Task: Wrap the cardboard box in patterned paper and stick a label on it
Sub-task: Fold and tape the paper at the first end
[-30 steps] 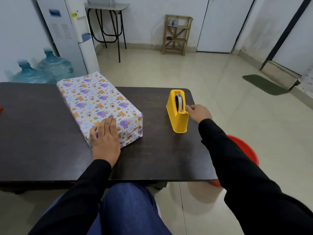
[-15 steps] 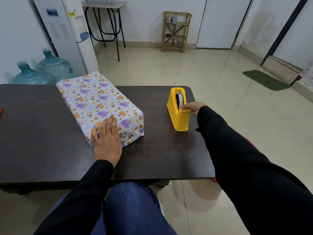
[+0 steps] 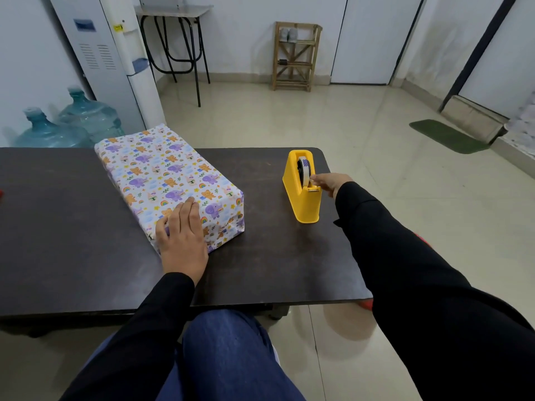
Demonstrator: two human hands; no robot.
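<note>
Two hands work over the dark rectangular table [image 3: 58,227]: the left hand [image 3: 182,241] presses flat, fingers straight, on the near end of the paper-wrapped box patterned with cartoon animals [image 3: 162,169]. Rightward, the right hand [image 3: 331,183] pinches white tape [image 3: 304,167] in the yellow plastic tape dispenser [image 3: 305,206].

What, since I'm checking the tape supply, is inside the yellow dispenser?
A tape roll with blue-dotted print sits in the yellow dispenser; fingers of the right hand pinch its end. The dispenser's walls cover the roll's lower half.
</note>
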